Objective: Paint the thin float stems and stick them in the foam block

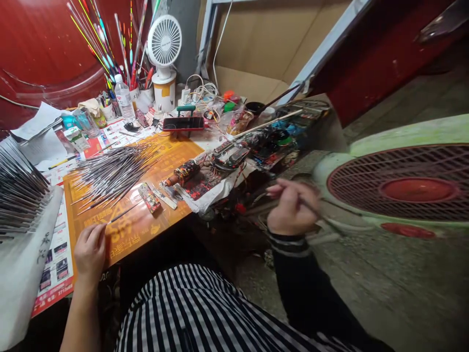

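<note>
My left hand (90, 249) is closed at the near edge of the orange mat (164, 215), pinching a thin fishing float (124, 213) that points up to the right, its tip near a paint-spattered small block (149, 198). Beyond it lies a heap of slim dark floats (113, 171). Over to the right, off the table's edge, my right hand (293, 208) is closed around a thin dark stick (328, 225), which trails down to the right. Motion blurs this stick, so its kind is unclear.
A rack of dark sticks in a white foam block (44, 234) stands at left. Behind are a small white fan (164, 41), a water bottle (123, 98) and a propped phone (183, 123). Paint-smeared motorized gear (230, 156) occupies the corner; a large green fan (403, 137) is at right.
</note>
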The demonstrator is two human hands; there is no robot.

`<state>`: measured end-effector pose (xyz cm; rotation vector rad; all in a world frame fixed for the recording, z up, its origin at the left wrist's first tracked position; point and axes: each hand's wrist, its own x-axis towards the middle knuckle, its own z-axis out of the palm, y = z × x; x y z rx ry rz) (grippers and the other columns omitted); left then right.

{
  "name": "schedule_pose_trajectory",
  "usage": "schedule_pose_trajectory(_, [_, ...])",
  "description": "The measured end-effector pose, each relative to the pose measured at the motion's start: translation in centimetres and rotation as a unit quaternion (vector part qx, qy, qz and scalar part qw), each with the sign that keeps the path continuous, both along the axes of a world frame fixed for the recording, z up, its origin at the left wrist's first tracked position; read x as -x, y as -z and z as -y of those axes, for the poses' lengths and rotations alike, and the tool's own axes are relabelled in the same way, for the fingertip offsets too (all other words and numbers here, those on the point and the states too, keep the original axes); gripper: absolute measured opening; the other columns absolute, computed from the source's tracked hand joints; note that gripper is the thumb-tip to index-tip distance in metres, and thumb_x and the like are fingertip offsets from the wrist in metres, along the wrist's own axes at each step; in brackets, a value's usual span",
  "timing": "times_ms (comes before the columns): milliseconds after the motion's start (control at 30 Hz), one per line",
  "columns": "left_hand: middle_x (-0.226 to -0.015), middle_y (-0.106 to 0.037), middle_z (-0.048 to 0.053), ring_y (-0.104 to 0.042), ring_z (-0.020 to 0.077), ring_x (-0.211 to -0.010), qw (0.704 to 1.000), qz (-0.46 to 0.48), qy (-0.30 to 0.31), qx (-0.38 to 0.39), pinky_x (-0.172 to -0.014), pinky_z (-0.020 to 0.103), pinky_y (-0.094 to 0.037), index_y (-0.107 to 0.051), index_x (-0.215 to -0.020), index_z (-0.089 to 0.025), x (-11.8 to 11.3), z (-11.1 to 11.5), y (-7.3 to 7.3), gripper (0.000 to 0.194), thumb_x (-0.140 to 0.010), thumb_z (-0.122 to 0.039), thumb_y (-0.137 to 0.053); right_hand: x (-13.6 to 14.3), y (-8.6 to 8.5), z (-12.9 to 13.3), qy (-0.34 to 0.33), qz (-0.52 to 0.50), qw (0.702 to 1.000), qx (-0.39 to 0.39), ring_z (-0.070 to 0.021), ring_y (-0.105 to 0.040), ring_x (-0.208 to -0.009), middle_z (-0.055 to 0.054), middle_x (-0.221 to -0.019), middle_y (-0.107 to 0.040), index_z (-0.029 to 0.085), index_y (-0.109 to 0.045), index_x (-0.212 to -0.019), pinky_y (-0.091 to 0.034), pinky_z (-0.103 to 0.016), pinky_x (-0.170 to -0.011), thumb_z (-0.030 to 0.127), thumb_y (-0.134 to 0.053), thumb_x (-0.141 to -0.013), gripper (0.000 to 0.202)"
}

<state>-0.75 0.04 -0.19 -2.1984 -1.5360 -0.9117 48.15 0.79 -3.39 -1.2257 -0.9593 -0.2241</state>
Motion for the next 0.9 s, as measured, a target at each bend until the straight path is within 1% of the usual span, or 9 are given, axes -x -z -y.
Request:
schedule_pose_trajectory(67, [-0.097,-0.07,0.006,-0.065,0.017,-0.089,1.0,-0.008,0.0,-0.011,-0.085,0.027,-0.052,-0.072,-0.108,-0.019,0.1,0.2,-0.2,0.018,-0.092,-0.018,-0.062,3.3,0.3,1.4,-0.064,0.077,0.994,0.031,-0.0155,-0.067,-0.064,-0.006,-0.077,-0.072,0.016,-0.072,-0.106,-0.054,-0.027,-0.058,0.024,-0.049,-0.1,0.026])
schedule_pose_trajectory(133, [-0.097,-0.069,0.006,-0.064,0.017,-0.088,1.0,-0.016,0.006,-0.02,-0.085,0.028,-0.052,-0.072,-0.109,-0.019,0.1,0.3,-0.4,0.02,-0.092,-0.017,-0.062,6.3,0.5,2.4,-0.147,0.138,0.979,0.039,-0.0166,-0.07,-0.072,-0.007,-0.085,-0.074,0.018,-0.07,-0.114,-0.057,-0.028,-0.061,0.018,-0.049,-0.098,0.026])
schedule_pose_trajectory(200, [-0.097,-0.069,0.007,-0.064,0.017,-0.088,0.999,-0.023,0.011,-0.031,-0.085,0.028,-0.051,-0.072,-0.111,-0.019,0.0,0.3,-0.5,0.022,-0.093,-0.016,-0.061,8.8,0.6,2.8,-0.216,0.173,0.961,0.03,-0.0182,-0.072,-0.079,-0.007,-0.09,-0.075,0.02,-0.067,-0.12,-0.06,-0.031,-0.067,0.015,-0.05,-0.096,0.029])
schedule_pose_trajectory(267, [-0.097,-0.069,0.007,-0.063,0.0171,-0.088,0.999,-0.028,0.015,-0.037,-0.084,0.028,-0.051,-0.072,-0.112,-0.019,-0.1,0.3,-0.6,0.023,-0.093,-0.016,-0.059,11.0,0.9,2.9,-0.26,0.185,0.948,0.009,-0.019,-0.072,-0.083,-0.007,-0.091,-0.075,0.021,-0.065,-0.123,-0.061,-0.034,-0.073,0.013,-0.051,-0.095,0.032])
schedule_pose_trajectory(433, [-0.097,-0.07,0.007,-0.063,0.0177,-0.088,0.999,-0.023,0.011,-0.018,-0.084,0.029,-0.051,-0.072,-0.114,-0.021,-0.3,0.1,-0.4,0.025,-0.095,-0.021,-0.056,15.0,2.2,2.3,-0.327,0.177,0.928,-0.021,-0.0193,-0.073,-0.086,-0.007,-0.098,-0.075,0.022,-0.061,-0.13,-0.063,-0.036,-0.074,0.007,-0.054,-0.091,0.043])
schedule_pose_trajectory(600, [-0.097,-0.07,0.008,-0.063,0.0195,-0.089,1.0,-0.01,0.011,0.003,-0.086,0.032,-0.051,-0.073,-0.112,-0.022,-0.4,0.0,-0.4,0.025,-0.095,-0.023,-0.054,17.0,3.3,2.1,-0.373,0.17,0.912,-0.02,-0.02,-0.073,-0.087,-0.008,-0.099,-0.075,0.023,-0.058,-0.134,-0.064,-0.037,-0.074,0.01,-0.051,-0.093,0.044])
schedule_pose_trajectory(767, [-0.096,-0.07,0.008,-0.062,0.0202,-0.089,1.0,0.005,-0.006,0.027,-0.084,0.034,-0.05,-0.074,-0.108,-0.022,-1.1,0.1,-0.5,0.024,-0.095,-0.023,-0.053,18.5,3.1,2.0,-0.391,0.185,0.901,-0.029,-0.0199,-0.072,-0.089,-0.009,-0.103,-0.074,0.022,-0.054,-0.14,-0.064,-0.037,-0.075,0.009,-0.05,-0.094,0.048])
schedule_pose_trajectory(900, [-0.093,-0.07,0.007,-0.061,0.0203,-0.087,1.0,0.016,0.004,0.024,-0.082,0.034,-0.05,-0.073,-0.105,-0.021,-1.8,0.2,-0.4,0.022,-0.096,-0.024,-0.054,20.8,2.7,2.1,-0.431,0.191,0.881,-0.039,-0.0203,-0.072,-0.094,-0.011,-0.105,-0.073,0.02,-0.05,-0.144,-0.064,-0.036,-0.079,0.007,-0.05,-0.092,0.054])
